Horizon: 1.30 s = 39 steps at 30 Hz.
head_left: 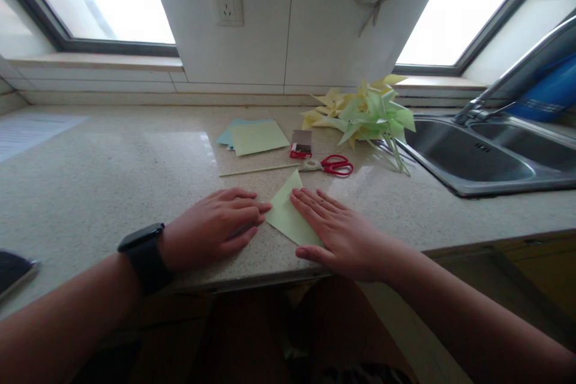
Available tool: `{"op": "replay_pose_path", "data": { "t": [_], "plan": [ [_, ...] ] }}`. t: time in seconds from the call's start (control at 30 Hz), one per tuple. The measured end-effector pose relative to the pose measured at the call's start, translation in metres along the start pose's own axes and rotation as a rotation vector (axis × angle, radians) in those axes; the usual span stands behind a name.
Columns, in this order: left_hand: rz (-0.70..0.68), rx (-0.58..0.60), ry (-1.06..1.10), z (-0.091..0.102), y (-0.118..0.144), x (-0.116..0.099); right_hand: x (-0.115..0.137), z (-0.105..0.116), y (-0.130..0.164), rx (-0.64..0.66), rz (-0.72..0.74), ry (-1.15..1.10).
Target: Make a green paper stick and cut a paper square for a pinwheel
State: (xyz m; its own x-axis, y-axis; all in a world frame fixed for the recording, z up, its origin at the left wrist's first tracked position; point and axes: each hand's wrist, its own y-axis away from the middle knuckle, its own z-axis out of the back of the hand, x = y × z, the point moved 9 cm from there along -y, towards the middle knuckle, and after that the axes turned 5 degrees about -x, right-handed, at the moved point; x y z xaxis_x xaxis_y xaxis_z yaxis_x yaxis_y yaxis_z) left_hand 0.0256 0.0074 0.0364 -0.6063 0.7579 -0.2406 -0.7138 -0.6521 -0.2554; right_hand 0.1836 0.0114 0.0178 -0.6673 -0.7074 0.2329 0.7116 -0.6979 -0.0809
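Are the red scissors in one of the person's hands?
No, the red scissors lie on the counter beyond both hands, while the left hand and right hand press on the green paper.

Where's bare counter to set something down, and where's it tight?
Free: the wide counter left of the left hand, between the dark device at the edge and the back wall. Crowded: behind the folded paper under the right hand, where paper sheets, stick, scissors and pinwheels run to the sink.
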Motion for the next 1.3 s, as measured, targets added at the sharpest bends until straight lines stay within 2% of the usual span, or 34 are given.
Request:
{"op": "replay_pose_path", "data": {
  "t": [0.3, 0.43, 0.53, 0.63, 0.7, 0.77, 0.9, 1.03, 1.17, 1.3],
  "plan": [
    [0.009, 0.012, -0.151, -0.001, 0.002, 0.005, -0.002, 0.012, 0.03, 0.042, 0.055, 0.041],
    [0.008, -0.075, -0.299, 0.01, 0.003, -0.002, 0.008, 0.01, 0.043, -0.077, 0.042, 0.141],
    [0.044, -0.167, -0.362, 0.02, 0.002, -0.025, 0.018, 0.006, 0.048, -0.198, 0.004, 0.183],
    [0.088, -0.152, -0.355, 0.012, 0.0, -0.06, 0.026, 0.001, 0.048, -0.293, -0.069, 0.178],
    [0.058, -0.153, -0.338, 0.001, -0.001, -0.087, 0.032, 0.0, 0.047, -0.352, -0.094, 0.176],
    [0.096, -0.124, -0.351, -0.013, -0.002, -0.1, 0.039, -0.001, 0.046, -0.396, -0.095, 0.166],
    [0.17, -0.076, -0.412, -0.037, -0.003, -0.103, 0.048, -0.004, 0.044, -0.443, -0.063, 0.121],
    [0.181, -0.082, -0.542, -0.048, -0.003, -0.102, 0.054, -0.006, 0.043, -0.488, 0.005, 0.118],
    [0.173, -0.098, -0.584, -0.049, -0.003, -0.103, 0.048, -0.003, 0.046, -0.474, -0.002, 0.158],
    [0.204, -0.119, -0.604, -0.04, 0.003, -0.1, 0.032, 0.005, 0.055, -0.436, -0.082, 0.207]
  ]
}}
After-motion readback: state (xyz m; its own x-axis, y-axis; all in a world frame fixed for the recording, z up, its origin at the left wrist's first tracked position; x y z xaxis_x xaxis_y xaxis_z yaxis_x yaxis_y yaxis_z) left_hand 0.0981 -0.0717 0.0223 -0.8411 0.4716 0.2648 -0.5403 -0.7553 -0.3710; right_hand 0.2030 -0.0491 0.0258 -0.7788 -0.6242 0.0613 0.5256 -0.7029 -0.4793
